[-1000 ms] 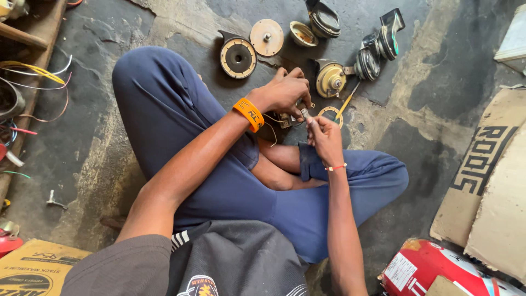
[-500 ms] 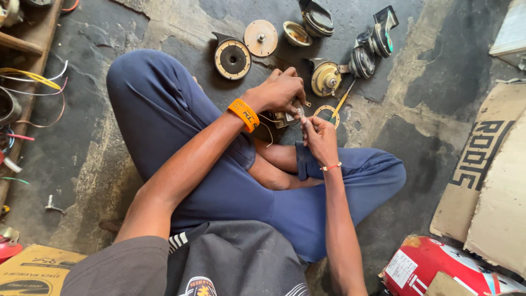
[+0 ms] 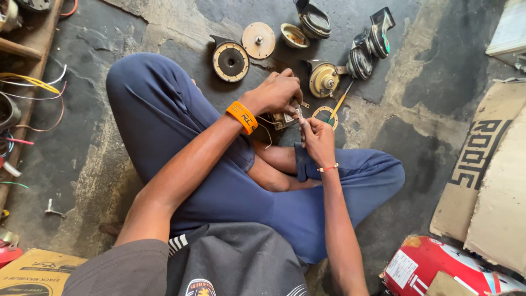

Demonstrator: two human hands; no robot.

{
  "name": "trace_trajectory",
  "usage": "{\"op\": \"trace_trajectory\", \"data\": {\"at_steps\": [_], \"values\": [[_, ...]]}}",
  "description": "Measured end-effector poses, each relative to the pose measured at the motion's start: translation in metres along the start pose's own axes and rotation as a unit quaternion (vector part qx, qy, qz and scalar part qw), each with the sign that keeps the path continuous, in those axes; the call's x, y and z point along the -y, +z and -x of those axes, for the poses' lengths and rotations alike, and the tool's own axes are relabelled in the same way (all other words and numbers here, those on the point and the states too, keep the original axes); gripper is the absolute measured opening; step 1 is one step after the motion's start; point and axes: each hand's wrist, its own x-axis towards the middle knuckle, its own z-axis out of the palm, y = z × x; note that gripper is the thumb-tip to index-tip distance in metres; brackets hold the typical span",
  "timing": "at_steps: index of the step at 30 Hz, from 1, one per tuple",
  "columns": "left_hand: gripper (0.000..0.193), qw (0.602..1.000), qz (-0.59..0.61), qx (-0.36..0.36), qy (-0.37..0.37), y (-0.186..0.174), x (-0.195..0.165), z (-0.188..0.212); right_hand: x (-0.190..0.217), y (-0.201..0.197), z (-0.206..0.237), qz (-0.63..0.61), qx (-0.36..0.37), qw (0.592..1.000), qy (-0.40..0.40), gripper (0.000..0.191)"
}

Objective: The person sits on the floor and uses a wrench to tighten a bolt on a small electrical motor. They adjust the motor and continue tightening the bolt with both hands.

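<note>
Two bare hands are meeting over the crossed legs of a person who is sitting on a stained concrete floor (image 3: 416, 131) in blue trousers. The left hand (image 3: 276, 92), with an orange wristband (image 3: 242, 117) on its wrist, is closing over a small metal part (image 3: 284, 119) with thin wires trailing from it, holding it just above the ankles. The right hand (image 3: 318, 140), wearing a thin bead bracelet (image 3: 327, 168), is pinching a slim metal tool (image 3: 299, 113) between its fingertips, with the tip touching the small part; what kind of tool it is cannot be told.

Just beyond the hands, several round horn-like pieces are lying on the floor: a black disc with a brass ring (image 3: 230, 61), a flat tan disc (image 3: 258, 40), a shallow brass cup (image 3: 294, 35), a brass-coloured round housing (image 3: 324, 80) and some dark shells (image 3: 368, 50). A thin ring gasket (image 3: 325, 117) and a yellow-handled screwdriver (image 3: 340, 102) are lying close beside the right hand. Loose coloured wires (image 3: 33, 87) are trailing at the left edge, cardboard sheets (image 3: 487, 181) are resting at the right, and a red container (image 3: 438, 268) is sitting near the bottom right corner.
</note>
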Motion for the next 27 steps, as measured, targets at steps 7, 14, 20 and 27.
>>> {"op": "trace_trajectory", "data": {"at_steps": [7, 14, 20, 27], "values": [[0.036, 0.995, -0.026, -0.087, -0.042, -0.001, 0.005, 0.009, -0.013, -0.020, -0.012, -0.038, -0.031, 0.999, 0.000, 0.026], [0.036, 0.984, -0.067, -0.123, -0.113, -0.003, 0.003, 0.016, -0.011, -0.046, -0.009, 0.304, 0.043, 0.951, -0.042, 0.031], [0.035, 0.985, -0.058, -0.132, -0.092, -0.005, 0.004, 0.020, 0.011, -0.018, -0.009, 0.322, 0.090, 0.942, -0.028, 0.035], [0.037, 0.990, -0.018, -0.107, -0.092, -0.008, 0.003, 0.021, 0.026, -0.099, 0.062, 0.344, -0.291, 0.877, -0.167, 0.022]]}}
